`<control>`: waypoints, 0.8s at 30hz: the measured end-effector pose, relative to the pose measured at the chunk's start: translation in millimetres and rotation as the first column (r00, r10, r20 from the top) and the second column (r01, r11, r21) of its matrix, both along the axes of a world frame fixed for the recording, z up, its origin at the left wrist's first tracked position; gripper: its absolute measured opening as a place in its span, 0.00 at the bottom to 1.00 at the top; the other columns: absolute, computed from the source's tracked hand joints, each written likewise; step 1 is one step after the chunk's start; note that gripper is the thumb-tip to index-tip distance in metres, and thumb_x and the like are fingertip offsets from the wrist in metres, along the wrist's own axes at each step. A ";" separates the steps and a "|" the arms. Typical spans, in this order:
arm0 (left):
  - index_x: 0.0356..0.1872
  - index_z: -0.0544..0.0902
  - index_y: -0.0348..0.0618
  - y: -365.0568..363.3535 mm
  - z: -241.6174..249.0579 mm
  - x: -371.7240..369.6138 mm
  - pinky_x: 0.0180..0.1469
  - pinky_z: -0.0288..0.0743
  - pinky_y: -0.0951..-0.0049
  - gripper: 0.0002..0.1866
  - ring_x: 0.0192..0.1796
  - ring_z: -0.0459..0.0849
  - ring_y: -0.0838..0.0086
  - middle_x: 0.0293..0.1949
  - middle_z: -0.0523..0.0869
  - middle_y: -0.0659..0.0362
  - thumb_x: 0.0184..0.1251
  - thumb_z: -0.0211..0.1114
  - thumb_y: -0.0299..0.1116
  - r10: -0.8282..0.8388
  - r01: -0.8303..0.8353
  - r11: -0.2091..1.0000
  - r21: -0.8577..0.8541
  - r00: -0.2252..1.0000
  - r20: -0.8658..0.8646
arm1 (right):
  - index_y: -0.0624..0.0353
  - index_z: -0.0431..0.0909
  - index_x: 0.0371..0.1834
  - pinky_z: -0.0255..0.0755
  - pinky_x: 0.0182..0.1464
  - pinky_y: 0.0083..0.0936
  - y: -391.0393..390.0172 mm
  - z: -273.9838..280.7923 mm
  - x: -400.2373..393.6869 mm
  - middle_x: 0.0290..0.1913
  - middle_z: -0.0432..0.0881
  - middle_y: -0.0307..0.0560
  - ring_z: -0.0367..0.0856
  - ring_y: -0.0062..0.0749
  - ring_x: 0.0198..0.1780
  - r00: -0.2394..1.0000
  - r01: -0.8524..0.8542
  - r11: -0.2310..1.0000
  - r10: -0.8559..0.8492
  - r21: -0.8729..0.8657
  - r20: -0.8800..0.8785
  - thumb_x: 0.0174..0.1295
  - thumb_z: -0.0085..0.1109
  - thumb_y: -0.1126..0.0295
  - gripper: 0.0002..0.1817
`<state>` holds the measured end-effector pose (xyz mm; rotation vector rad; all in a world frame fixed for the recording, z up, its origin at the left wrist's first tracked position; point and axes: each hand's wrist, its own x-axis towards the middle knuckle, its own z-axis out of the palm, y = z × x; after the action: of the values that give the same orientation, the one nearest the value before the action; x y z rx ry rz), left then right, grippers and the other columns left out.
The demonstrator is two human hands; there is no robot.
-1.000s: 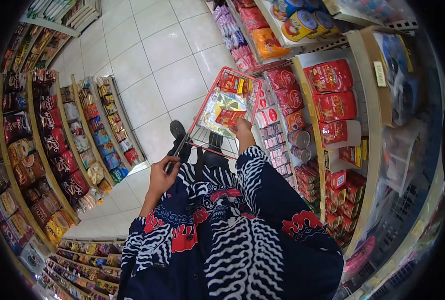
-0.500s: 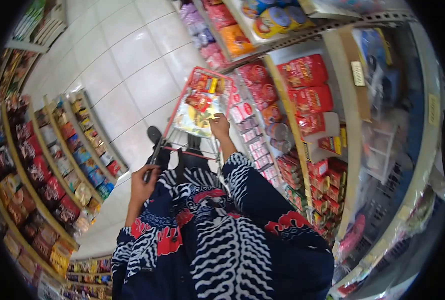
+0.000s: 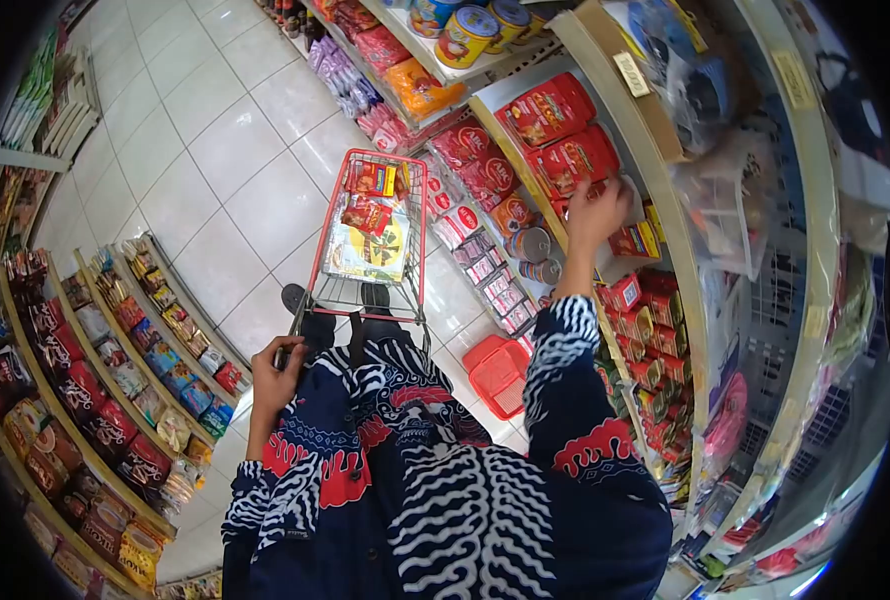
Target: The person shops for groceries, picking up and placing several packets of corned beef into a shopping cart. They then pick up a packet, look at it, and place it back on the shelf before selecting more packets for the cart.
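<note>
A right hand (image 3: 601, 208) reaches red packets (image 3: 573, 160) on the one-o'clock shelf (image 3: 518, 160), fingers bent, any pinch unclear; the left hand (image 3: 277, 375) curls its fingers at the eleven-o'clock cart (image 3: 424, 220), already holding red packs (image 3: 368, 215).

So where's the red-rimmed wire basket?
Head view, just left of centre: wire basket, beyond the shoes, left of the shelf with red pouches.

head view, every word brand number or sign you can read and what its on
Seems to read "ABC": glossy red plastic packs on the shelf beside the red-rimmed wire cart.
Too blurred: white rectangular tag, larger red pouches by the right hand.
Too small: red packets in the cart, brown and yellow packs at lower left.
</note>
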<state>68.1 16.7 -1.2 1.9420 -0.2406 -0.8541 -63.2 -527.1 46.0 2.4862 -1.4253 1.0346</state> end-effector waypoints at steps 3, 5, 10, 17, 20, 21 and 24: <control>0.45 0.86 0.33 1.5 -2.4 -0.4 0.45 0.79 0.73 0.10 0.39 0.88 0.75 0.35 0.92 0.52 0.71 0.67 0.30 -0.018 0.019 0.999 -0.029 0.999 0.034 | 0.62 0.78 0.58 0.72 0.58 0.48 -9.5 7.7 2.4 0.57 0.77 0.58 0.76 0.55 0.57 0.973 0.014 0.995 -0.036 -0.097 -0.229 0.61 0.66 0.62 0.24; 0.48 0.86 0.32 2.2 -3.1 0.4 0.42 0.76 0.77 0.11 0.37 0.83 0.80 0.35 0.91 0.57 0.73 0.66 0.30 -0.046 0.048 0.999 -0.020 0.996 0.079 | 0.60 0.76 0.63 0.72 0.60 0.48 -10.3 -3.1 4.2 0.62 0.74 0.58 0.74 0.57 0.60 0.933 0.028 0.999 -0.017 0.025 -0.359 0.61 0.67 0.60 0.28; 0.47 0.87 0.33 -1.2 6.4 -4.6 0.44 0.77 0.74 0.12 0.37 0.84 0.78 0.34 0.90 0.55 0.70 0.69 0.31 0.005 -0.004 1.000 -0.006 0.995 0.101 | 0.60 0.72 0.65 0.72 0.59 0.49 2.7 -5.2 4.0 0.65 0.72 0.58 0.74 0.56 0.60 0.929 0.055 0.998 -0.041 0.026 -0.369 0.60 0.68 0.58 0.32; 0.46 0.87 0.34 5.5 -4.5 -14.8 0.39 0.76 0.75 0.12 0.34 0.81 0.81 0.33 0.90 0.56 0.68 0.70 0.32 0.075 -0.072 0.997 -0.025 0.989 0.131 | 0.59 0.75 0.60 0.73 0.59 0.48 8.9 -1.3 1.1 0.55 0.76 0.62 0.77 0.60 0.57 0.980 0.011 0.994 0.011 0.108 -0.197 0.59 0.70 0.63 0.27; 0.46 0.87 0.32 6.2 -2.5 -18.2 0.43 0.77 0.75 0.11 0.37 0.82 0.80 0.36 0.90 0.56 0.70 0.69 0.30 0.069 -0.070 0.998 0.007 0.993 0.093 | 0.61 0.79 0.51 0.74 0.59 0.46 2.3 -6.9 1.4 0.50 0.80 0.60 0.79 0.57 0.55 0.993 0.047 0.977 -0.024 0.208 -0.112 0.62 0.67 0.66 0.16; 0.46 0.87 0.32 4.5 -0.5 -19.6 0.43 0.76 0.76 0.11 0.37 0.82 0.80 0.36 0.90 0.56 0.69 0.69 0.30 0.076 -0.076 0.997 -0.004 0.992 0.103 | 0.61 0.79 0.51 0.74 0.59 0.46 4.9 -4.0 -0.6 0.50 0.80 0.60 0.79 0.57 0.55 0.994 0.045 0.977 -0.023 0.207 -0.111 0.62 0.67 0.66 0.16; 0.46 0.86 0.32 1.4 -0.9 -23.6 0.43 0.77 0.76 0.11 0.37 0.82 0.80 0.35 0.90 0.56 0.69 0.69 0.30 0.101 -0.099 0.995 -0.025 0.986 0.133 | 0.63 0.78 0.46 0.78 0.52 0.41 23.4 6.7 -9.3 0.47 0.82 0.59 0.82 0.56 0.52 0.977 -0.208 0.954 0.190 0.218 0.101 0.66 0.65 0.66 0.13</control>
<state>44.6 18.1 -2.0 1.9790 -0.2279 -0.6544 -72.5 -503.7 52.7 2.8332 -1.4094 1.0684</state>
